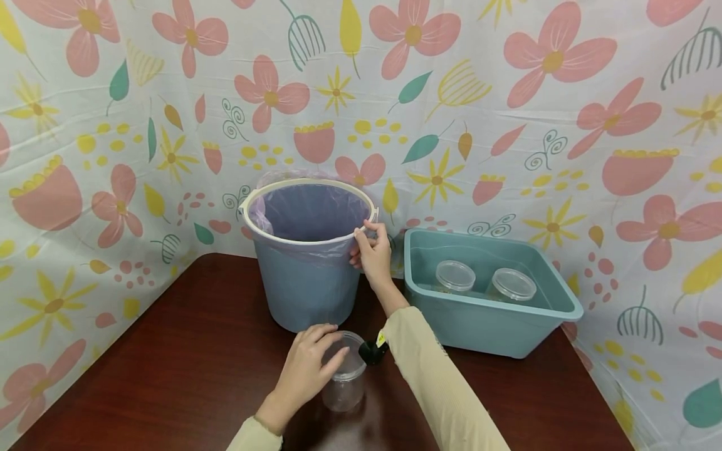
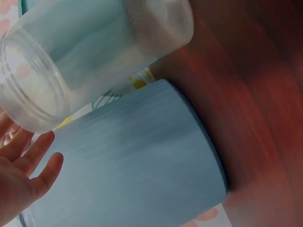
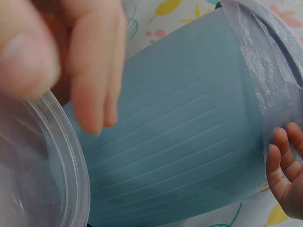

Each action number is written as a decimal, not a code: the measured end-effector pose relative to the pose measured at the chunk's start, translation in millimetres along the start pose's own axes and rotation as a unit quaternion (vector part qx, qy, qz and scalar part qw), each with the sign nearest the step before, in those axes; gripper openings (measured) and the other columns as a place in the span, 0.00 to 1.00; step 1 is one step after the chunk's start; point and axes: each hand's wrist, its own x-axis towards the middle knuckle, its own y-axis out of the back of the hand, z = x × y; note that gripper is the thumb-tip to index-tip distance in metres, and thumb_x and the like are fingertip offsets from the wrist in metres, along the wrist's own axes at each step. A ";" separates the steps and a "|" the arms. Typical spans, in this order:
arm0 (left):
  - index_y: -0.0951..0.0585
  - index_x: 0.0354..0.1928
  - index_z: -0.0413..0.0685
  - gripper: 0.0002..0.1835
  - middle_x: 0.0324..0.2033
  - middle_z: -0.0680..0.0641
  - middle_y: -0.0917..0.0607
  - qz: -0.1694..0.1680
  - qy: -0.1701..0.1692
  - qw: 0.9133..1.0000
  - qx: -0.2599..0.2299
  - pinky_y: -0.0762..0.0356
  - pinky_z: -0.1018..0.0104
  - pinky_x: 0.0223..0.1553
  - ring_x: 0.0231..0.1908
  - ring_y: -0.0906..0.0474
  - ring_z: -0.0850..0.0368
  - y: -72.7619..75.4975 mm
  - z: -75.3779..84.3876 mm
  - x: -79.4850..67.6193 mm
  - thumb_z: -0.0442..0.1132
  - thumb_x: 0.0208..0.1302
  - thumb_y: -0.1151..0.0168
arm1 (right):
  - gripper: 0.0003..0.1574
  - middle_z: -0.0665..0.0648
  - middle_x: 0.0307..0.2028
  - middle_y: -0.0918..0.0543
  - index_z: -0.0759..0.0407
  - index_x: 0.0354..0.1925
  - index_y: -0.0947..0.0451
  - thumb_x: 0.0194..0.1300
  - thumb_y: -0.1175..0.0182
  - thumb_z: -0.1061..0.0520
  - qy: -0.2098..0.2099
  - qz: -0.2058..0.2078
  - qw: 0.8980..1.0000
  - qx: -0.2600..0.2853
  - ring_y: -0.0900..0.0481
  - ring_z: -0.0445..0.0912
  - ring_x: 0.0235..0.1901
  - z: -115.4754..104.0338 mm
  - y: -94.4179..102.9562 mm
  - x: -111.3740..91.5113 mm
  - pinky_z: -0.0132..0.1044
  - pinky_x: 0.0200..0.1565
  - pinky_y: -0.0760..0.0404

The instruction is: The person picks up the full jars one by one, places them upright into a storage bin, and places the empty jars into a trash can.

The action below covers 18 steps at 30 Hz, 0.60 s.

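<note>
A clear, wide-mouthed plastic jar (image 1: 344, 391) stands lidless on the table in front of the bin. My left hand (image 1: 309, 363) reaches over its mouth, fingers fairly straight and touching the rim; the left wrist view shows the jar (image 2: 109, 61) beside loosely bent fingers (image 2: 45, 151). Behind it is a blue bin (image 1: 307, 285) with a cream rim (image 1: 304, 181) and a thin purple liner (image 1: 316, 207). At the rim's right side, my right hand (image 1: 375, 250) pinches the edge between thumb and forefinger. In the right wrist view, its other fingers (image 3: 274, 161) lie near the liner, the pinch hidden.
To the right of the bin stands a teal tub (image 1: 485, 319). Inside it are two lidded clear containers, a left one (image 1: 455, 275) and a right one (image 1: 513, 284). A floral cloth (image 1: 485, 125) hangs behind the dark wooden table (image 1: 186, 351).
</note>
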 end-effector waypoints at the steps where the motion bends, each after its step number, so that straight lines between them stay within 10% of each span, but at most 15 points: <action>1: 0.17 0.35 0.45 0.11 0.40 0.46 0.20 -0.005 0.002 1.000 0.000 0.29 0.55 0.38 0.42 0.25 0.52 -0.7 0.1 -1.1 0.41 0.51 0.33 | 0.18 0.75 0.18 0.27 0.68 0.52 0.35 0.64 0.50 0.62 0.000 0.001 1.000 -0.001 0.29 0.50 0.09 0.0 -0.1 0.1 0.34 0.13 0.30; 18: 0.19 0.45 0.47 0.22 0.49 0.47 0.24 -0.078 0.041 0.996 0.000 0.31 0.52 0.44 0.48 0.28 0.53 -6.4 0.5 -12.2 0.55 0.56 0.41 | 0.17 0.71 0.16 0.27 0.68 0.51 0.35 0.64 0.49 0.62 -0.005 0.004 1.000 -0.001 0.29 0.53 0.10 1.8 -0.2 1.0 0.36 0.13 0.29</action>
